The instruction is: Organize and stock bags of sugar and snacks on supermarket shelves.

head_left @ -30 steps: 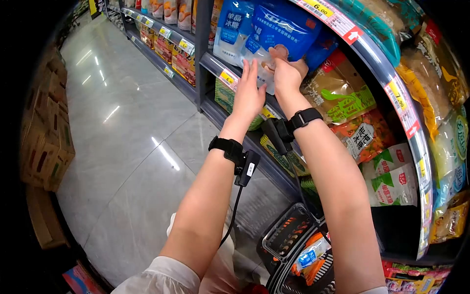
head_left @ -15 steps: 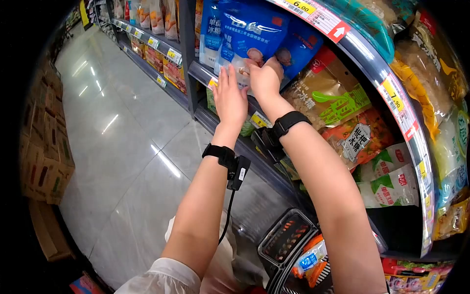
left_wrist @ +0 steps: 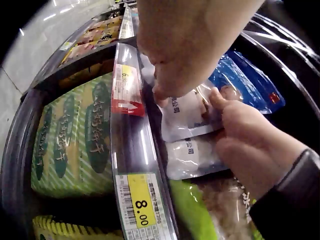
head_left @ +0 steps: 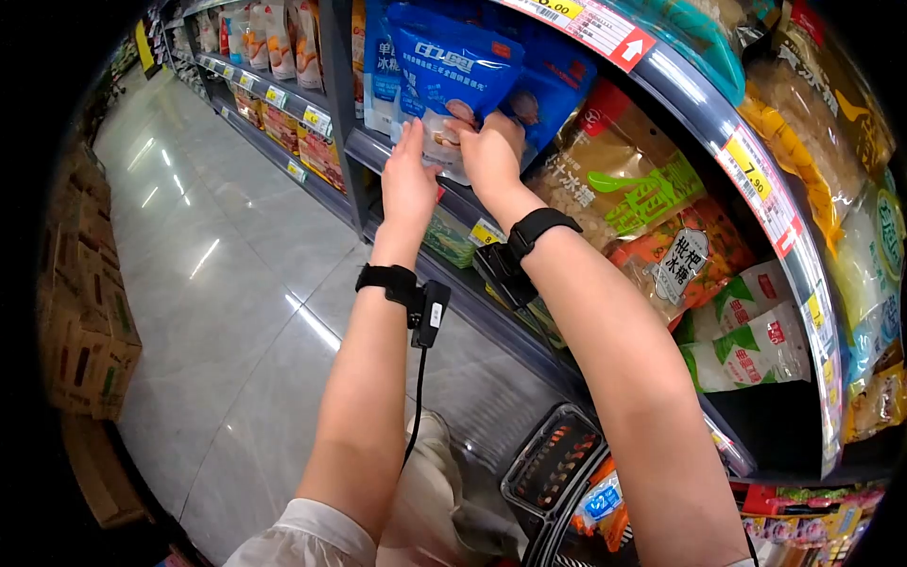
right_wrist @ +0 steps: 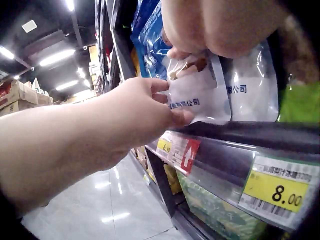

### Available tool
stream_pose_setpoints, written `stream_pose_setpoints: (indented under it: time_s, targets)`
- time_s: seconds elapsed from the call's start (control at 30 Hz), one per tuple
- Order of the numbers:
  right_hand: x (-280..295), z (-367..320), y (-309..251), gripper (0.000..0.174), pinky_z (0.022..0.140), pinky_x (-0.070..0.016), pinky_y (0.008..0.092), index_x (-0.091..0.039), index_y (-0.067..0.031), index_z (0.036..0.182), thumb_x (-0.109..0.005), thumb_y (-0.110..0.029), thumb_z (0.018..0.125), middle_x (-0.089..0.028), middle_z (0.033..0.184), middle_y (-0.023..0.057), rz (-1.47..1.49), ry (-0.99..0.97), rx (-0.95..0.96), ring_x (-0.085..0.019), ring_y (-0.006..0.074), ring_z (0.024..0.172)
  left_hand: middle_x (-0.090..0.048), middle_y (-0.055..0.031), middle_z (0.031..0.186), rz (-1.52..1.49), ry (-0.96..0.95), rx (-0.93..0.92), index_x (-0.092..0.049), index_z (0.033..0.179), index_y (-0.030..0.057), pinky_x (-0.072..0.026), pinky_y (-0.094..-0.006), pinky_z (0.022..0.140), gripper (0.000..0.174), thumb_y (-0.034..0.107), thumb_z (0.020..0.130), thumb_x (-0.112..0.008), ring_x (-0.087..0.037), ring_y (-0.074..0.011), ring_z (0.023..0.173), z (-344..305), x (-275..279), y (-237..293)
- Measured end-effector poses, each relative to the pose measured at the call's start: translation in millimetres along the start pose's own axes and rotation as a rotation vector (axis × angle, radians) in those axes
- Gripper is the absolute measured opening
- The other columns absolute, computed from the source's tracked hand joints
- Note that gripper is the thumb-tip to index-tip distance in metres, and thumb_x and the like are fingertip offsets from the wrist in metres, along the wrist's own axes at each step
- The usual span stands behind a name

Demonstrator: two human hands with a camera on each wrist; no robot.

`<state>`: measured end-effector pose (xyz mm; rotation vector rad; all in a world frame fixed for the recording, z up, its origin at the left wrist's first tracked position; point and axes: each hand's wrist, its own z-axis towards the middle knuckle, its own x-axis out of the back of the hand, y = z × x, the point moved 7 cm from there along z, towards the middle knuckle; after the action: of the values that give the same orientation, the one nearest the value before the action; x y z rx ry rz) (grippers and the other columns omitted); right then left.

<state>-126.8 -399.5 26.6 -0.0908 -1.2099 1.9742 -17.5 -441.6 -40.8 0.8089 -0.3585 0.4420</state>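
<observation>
A blue-and-white pouch of rock sugar (head_left: 455,59) stands at the front of a shelf, leaning against similar pouches. My right hand (head_left: 493,161) grips its right side, with the thumb on the printed front and the other fingers partly hidden. At the lower left edge, my left hand (head_left: 406,191) touches the pouch with its fingers extended upward. The right wrist view shows the left thumb by the pouch's white lower part (right_wrist: 205,95), just above the shelf lip. In the left wrist view, my right hand (left_wrist: 255,131) overlaps the pouch's side.
Another blue pouch (head_left: 553,90) and a brown bag with green print (head_left: 614,175) lie to the right. A curved upper shelf edge (head_left: 704,123) arches over them. Below stands a shopping basket (head_left: 548,463) with packets inside. Cardboard boxes (head_left: 85,312) line the aisle's left.
The view has shifted, carrying the shelf, hands and pouch leftward in the picture. More of the pouch's blue front shows now. Both hands have stayed at its lower part.
</observation>
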Motion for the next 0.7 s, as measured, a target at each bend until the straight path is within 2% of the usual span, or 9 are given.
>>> stream_pose_setpoints:
  time_s: [0.07,0.13,0.2,0.3,0.37,0.5,0.6,0.67,0.7]
  targets:
    - [-3,2,2,0.014,0.062,-0.0482,0.0333,-0.063,0.0017,0.082,-0.056,-0.003,0.071,-0.063,0.078,0.0162,-0.316,-0.036,0.004,-0.062,0.0281,0.068,-0.048,-0.0219,0.113,-0.122,0.012,-0.059,-0.043,0.117,0.0012,-0.0427,-0.0349,0.083,0.062,-0.004,0.060,-0.066,-0.050,-0.0339,0.101,2,3,-4]
    - [-1,1,2,0.014,0.063,-0.0482,0.0331,-0.063,0.0018,0.082,-0.056,-0.003,0.071,-0.063,0.078,0.0164,-0.256,-0.040,0.000,-0.062,0.0281,0.068,-0.050,-0.0208,0.111,-0.143,0.037,-0.078,-0.046,0.115,0.0014,-0.0446,-0.0331,0.080,0.059,-0.005,0.059,-0.066,-0.053,-0.0314,0.099,3,4,-6]
    - [-3,2,5,0.014,0.063,-0.0483,0.0329,-0.063,0.0018,0.082,-0.056,-0.003,0.071,-0.063,0.078,0.0165,-0.192,-0.046,-0.002,-0.062,0.0281,0.068,-0.048,-0.0206,0.114,-0.187,0.018,0.038,-0.048,0.112,-0.0003,-0.0403,-0.0342,0.087,0.055,-0.004,0.060,-0.065,-0.047,-0.0321,0.105,2,3,-12]
    - [-2,4,7,0.013,0.063,-0.0480,0.0332,-0.062,0.0021,0.082,-0.056,-0.003,0.071,-0.063,0.079,0.0164,-0.339,-0.033,-0.021,-0.062,0.0283,0.070,-0.049,-0.0197,0.114,-0.206,0.052,0.046,-0.050,0.110,-0.0004,-0.0405,-0.0342,0.087,0.054,-0.004,0.059,-0.066,-0.048,-0.0319,0.105,3,2,-14]
    - [-4,3,8,0.013,0.060,-0.0480,0.0342,-0.062,0.0020,0.081,-0.057,-0.004,0.071,-0.062,0.077,0.0174,-0.017,-0.041,-0.069,-0.061,0.0306,0.069,-0.050,-0.0189,0.113,-0.156,0.085,0.013,-0.049,0.111,0.0002,-0.0428,-0.0329,0.083,0.054,-0.004,0.060,-0.066,-0.051,-0.0304,0.100,4,1,-13]
    - [-3,3,8,0.014,0.056,-0.0489,0.0330,-0.061,0.0023,0.082,-0.058,-0.005,0.071,-0.062,0.076,0.0177,-0.132,-0.002,0.011,-0.061,0.0303,0.067,-0.053,-0.0188,0.108,-0.105,0.101,-0.001,-0.049,0.112,0.0010,-0.0449,-0.0313,0.079,0.051,-0.005,0.063,-0.062,-0.055,-0.0284,0.097,6,-4,-11]
    - [0,5,5,0.027,0.057,-0.0463,0.0378,-0.062,0.0019,0.073,-0.068,-0.024,0.067,-0.059,0.068,0.0206,-0.242,0.083,0.073,-0.058,0.0355,0.064,-0.056,-0.0193,0.101,-0.070,0.020,-0.010,-0.050,0.112,0.0009,-0.0448,-0.0312,0.078,0.048,-0.006,0.065,-0.058,-0.056,-0.0275,0.094,15,2,-13]
    - [1,8,7,0.030,0.057,-0.0459,0.0381,-0.060,0.0027,0.072,-0.069,-0.025,0.065,-0.058,0.067,0.0214,-0.226,0.069,0.030,-0.058,0.0366,0.064,-0.058,-0.0184,0.097,-0.040,-0.168,0.192,-0.052,0.109,0.0015,-0.0454,-0.0323,0.076,0.045,-0.005,0.065,-0.058,-0.058,-0.0268,0.090,19,-2,-26]
    - [0,10,9,0.031,0.057,-0.0459,0.0378,-0.060,0.0030,0.073,-0.069,-0.025,0.065,-0.058,0.067,0.0218,-0.255,0.035,-0.011,-0.058,0.0363,0.064,-0.061,-0.0161,0.092,0.024,-0.136,0.193,-0.056,0.101,0.0020,-0.0467,-0.0339,0.072,0.035,-0.003,0.067,-0.057,-0.060,-0.0253,0.086,14,6,-20]
